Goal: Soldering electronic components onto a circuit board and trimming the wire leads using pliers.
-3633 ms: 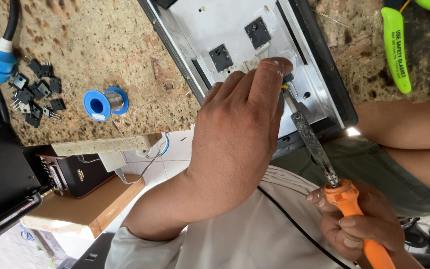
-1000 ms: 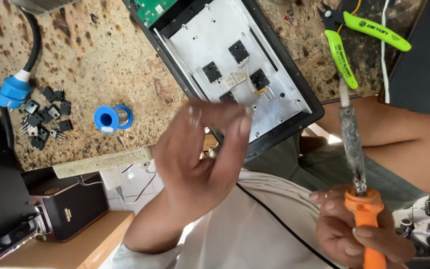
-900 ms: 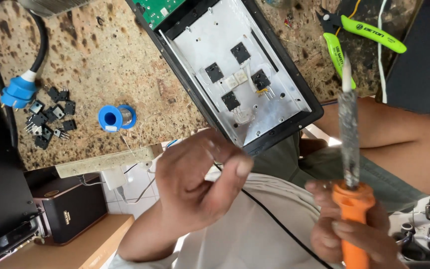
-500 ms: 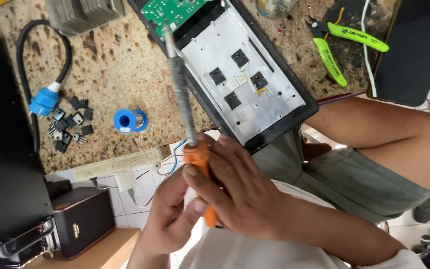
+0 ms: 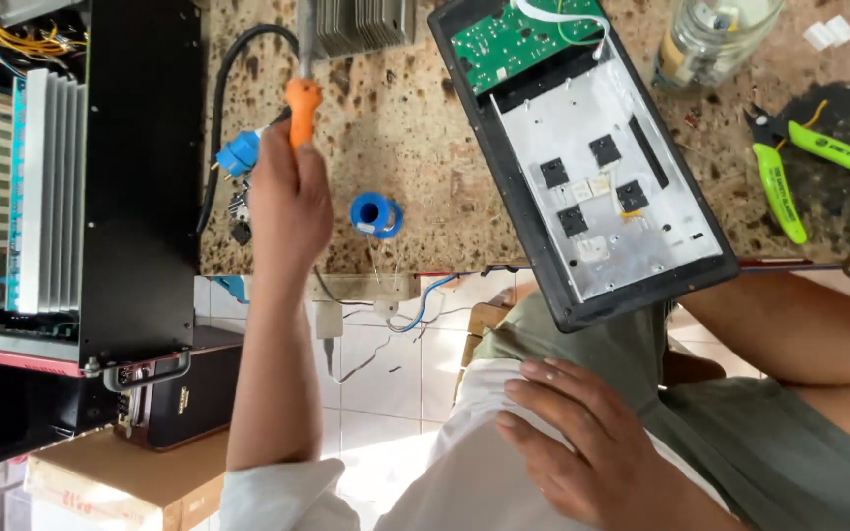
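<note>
I am closing my left hand (image 5: 290, 202) around the orange handle of the soldering iron (image 5: 301, 93), fingers wrapped tight about the lower part of the grip so that only its top end is showing above my knuckles. The metal shaft is pointing away from me, up across the speckled stone counter (image 5: 425, 147) toward the grey finned heat sink (image 5: 361, 25) at the far edge. I am judging the iron to be light and stiff, easy to steer with one hand, but the shaft may be hot, so the orange handle is the only safe place to hold it, and the smooth plastic is asking for a firm fist rather than a fingertip pinch.

My right hand (image 5: 582, 442) is holding nothing; it is lying flat and relaxed on the white cloth over my lap, fingers spread.

Just beside my left hand a blue plug (image 5: 240, 154) on a black cable is lying on the counter, with a few small black parts (image 5: 239, 218) partly hidden under my wrist. A blue spool of solder (image 5: 376, 213) is sitting near, to the right. Further right, the open black case (image 5: 602, 157) is lying tilted, its near end overhanging the counter edge above my knee, with a green circuit board (image 5: 514, 39) at the far end and four black square parts on the pale metal plate. Green-handled cutters (image 5: 777, 187) are lying well apart on the right, and a large black amplifier chassis (image 5: 140, 177) is standing at the left.
</note>
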